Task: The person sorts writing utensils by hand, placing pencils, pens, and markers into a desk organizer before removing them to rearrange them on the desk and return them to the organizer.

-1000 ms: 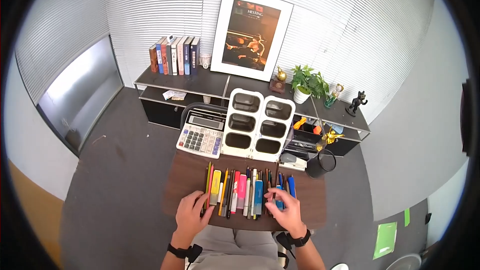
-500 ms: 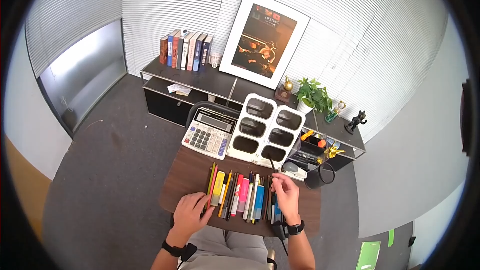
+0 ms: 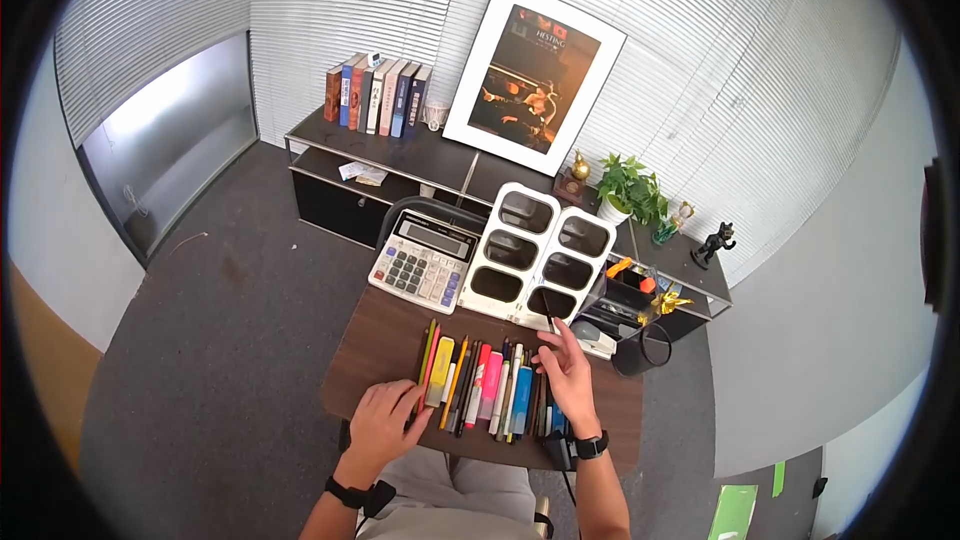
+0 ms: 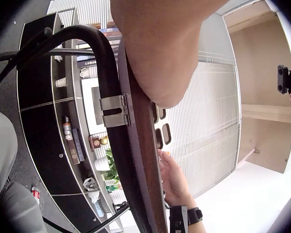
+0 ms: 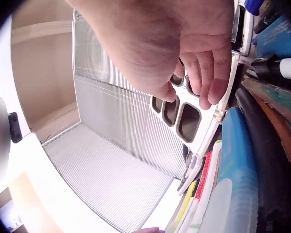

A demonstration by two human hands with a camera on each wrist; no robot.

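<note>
In the head view, my right hand pinches a slim dark pen, whose far end lies over the lower right compartment of the white six-compartment organizer. The right wrist view has the hand in front of the organizer; the pen is not clear there. My left hand rests with loosely bent fingers at the left end of a row of pens, pencils and markers, beside a yellow highlighter. A blue highlighter lies toward the row's right side.
A calculator stands left of the organizer. To its right are a white stapler and a black mesh cup. Behind the brown table, a low cabinet carries books, a framed poster, a plant and figurines.
My right hand has lifted the dark pen from the row's right part and carried it forward to the organizer. The left hand stays by the row's left end. The head view has turned somewhat.
</note>
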